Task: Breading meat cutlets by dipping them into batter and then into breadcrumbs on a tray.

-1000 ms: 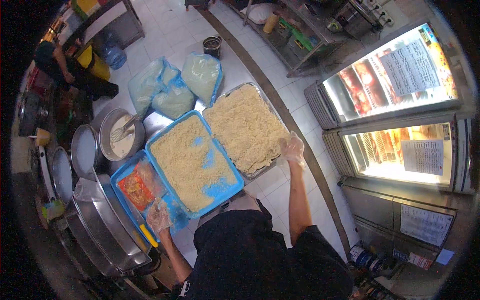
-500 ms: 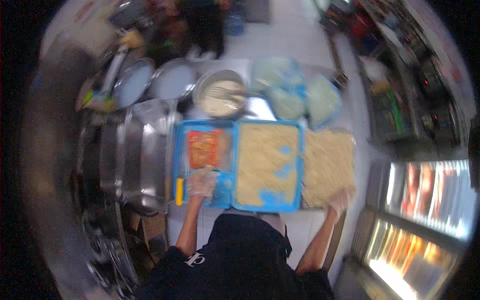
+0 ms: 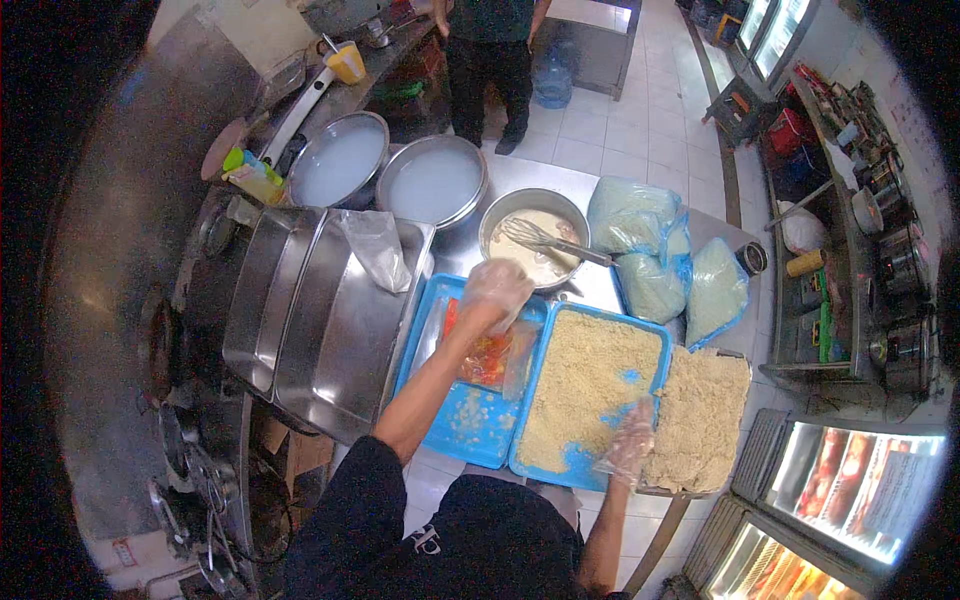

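Note:
My left hand (image 3: 497, 288), in a clear plastic glove, is above the far end of a blue tray (image 3: 470, 430), close to the metal bowl's near rim. Its fingers are curled and their tips are hidden. Below it in the tray lies a red-and-orange plastic package (image 3: 487, 360), partly covered by my hand and forearm. My right hand (image 3: 630, 442), gloved too, rests at the near right edge of a second blue tray (image 3: 668, 350) spread with pale crumbs (image 3: 585, 385). Its fingers are extended. Right beside it, a metal tray holds crumb-coated pieces (image 3: 697, 420).
A bowl of pale batter (image 3: 525, 262) with a whisk (image 3: 545, 240) stands beyond the trays, beside crumb-filled bags (image 3: 630, 215). Two pots of cloudy liquid (image 3: 432, 180) and deep steel pans (image 3: 340, 320) stand left. Another person (image 3: 490, 60) stands across the table.
The view has turned and sharpened. My left hand has moved from the package's near end to its far end. My right hand has shifted left from the coated pieces to the crumb tray's edge.

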The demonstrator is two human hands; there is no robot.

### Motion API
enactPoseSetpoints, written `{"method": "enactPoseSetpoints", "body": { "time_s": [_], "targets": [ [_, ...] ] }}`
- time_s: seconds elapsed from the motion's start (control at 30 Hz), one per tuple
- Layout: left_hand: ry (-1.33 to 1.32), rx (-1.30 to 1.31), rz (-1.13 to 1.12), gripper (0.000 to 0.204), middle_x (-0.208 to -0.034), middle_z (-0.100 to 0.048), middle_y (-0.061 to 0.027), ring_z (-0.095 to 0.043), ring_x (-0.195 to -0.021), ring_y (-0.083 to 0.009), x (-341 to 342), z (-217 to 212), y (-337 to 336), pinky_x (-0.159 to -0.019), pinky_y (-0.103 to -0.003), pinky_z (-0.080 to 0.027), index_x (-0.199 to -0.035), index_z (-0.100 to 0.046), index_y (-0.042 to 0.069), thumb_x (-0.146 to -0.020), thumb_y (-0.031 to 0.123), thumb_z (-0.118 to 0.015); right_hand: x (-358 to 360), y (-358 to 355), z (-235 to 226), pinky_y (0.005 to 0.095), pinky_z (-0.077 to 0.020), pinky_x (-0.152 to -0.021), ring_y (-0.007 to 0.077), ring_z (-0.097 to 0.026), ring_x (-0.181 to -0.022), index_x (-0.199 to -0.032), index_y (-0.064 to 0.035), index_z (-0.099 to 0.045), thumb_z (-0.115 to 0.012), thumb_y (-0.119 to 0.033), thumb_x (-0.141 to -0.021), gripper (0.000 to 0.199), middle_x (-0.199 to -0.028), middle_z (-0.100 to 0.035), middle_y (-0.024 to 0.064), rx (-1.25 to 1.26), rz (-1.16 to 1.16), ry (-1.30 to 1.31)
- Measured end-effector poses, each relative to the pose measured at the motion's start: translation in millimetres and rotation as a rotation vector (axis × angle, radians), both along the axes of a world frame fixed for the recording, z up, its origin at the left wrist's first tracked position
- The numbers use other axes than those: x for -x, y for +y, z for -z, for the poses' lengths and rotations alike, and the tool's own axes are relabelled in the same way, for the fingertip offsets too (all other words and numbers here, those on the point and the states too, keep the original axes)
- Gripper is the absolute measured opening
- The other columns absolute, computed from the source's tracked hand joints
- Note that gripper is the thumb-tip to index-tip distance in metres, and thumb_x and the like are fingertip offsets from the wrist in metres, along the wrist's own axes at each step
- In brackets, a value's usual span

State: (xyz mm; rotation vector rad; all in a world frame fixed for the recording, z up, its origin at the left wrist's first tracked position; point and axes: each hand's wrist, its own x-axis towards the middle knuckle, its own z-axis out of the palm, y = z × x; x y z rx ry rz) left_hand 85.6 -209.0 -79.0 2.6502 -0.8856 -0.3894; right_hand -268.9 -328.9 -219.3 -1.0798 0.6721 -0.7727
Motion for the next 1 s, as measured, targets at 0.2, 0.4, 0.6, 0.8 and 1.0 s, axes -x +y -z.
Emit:
{"method": "enactPoseSetpoints", "body": {
  "time_s": [0.2,0.4,0.6,0.8,1.0],
  "targets": [
    [0.12,-0.125,0.1,0.028,-0.093,-0.063,-0.0195,-0.06,-0.091,-0.0341,-62.4,89.2,-72.7,-0.081,-0.043,-0.047,-0.088,-0.066,0.004,-0.073,0.026,-0.056,-18.6,31.0,-35.1,0.0324,-0.0423,-0.092,0.0201,-0.044,-0.12,-0.136,-0.0042,-0.032,-0.039,-0.022,-0.093,0.047,-0.139,-0.037,0.0109,0.211,-0.149,0.493],
    [0.046,0.217,-0.075,0.033,-0.106,-0.06,-0.0191,-0.057,-0.101,-0.0339,-65.4,123.2,-99.9,-0.09,-0.044,-0.042,-0.109,-0.057,0.007,-0.079,0.021,-0.053,10.3,20.9,-29.4,0.0287,-0.0362,-0.098,0.0214,-0.043,-0.122,-0.128,0.0045,-0.04,-0.04,-0.021,-0.093,0.043,-0.135,-0.041,0.0157,0.5,-0.078,0.737],
    [-0.199,-0.206,0.299,0.021,-0.1,-0.063,-0.016,-0.062,-0.094,-0.0295,-93.8,123.4,-131.8,-0.078,-0.041,-0.05,-0.095,-0.065,0.009,-0.079,0.015,-0.053,11.2,24.0,-28.8,0.0325,-0.0382,-0.096,0.0268,-0.047,-0.118,-0.123,0.0086,-0.044,-0.043,-0.017,-0.092,0.04,-0.129,-0.046,0.0205,0.478,0.071,0.482],
    [-0.243,-0.284,0.385,0.019,-0.094,-0.066,-0.0149,-0.064,-0.088,-0.0293,-107.8,144.3,-137.7,-0.076,-0.04,-0.051,-0.09,-0.068,0.008,-0.079,0.013,-0.054,10.6,20.8,-43.7,0.0371,-0.0422,-0.09,0.0352,-0.053,-0.109,-0.121,0.0034,-0.048,-0.043,-0.018,-0.091,0.037,-0.119,-0.052,0.0263,0.755,0.055,0.846],
    [-0.286,-0.31,0.553,0.018,-0.089,-0.066,-0.0165,-0.065,-0.084,-0.0278,-116.3,134.1,-128.8,-0.072,-0.039,-0.052,-0.081,-0.067,0.007,-0.079,0.014,-0.051,25.3,18.0,-34.6,0.0386,-0.0365,-0.098,0.0324,-0.046,-0.119,-0.113,0.006,-0.054,-0.047,-0.017,-0.09,0.033,-0.124,-0.049,0.0244,0.535,0.006,0.943]
  ]
}}
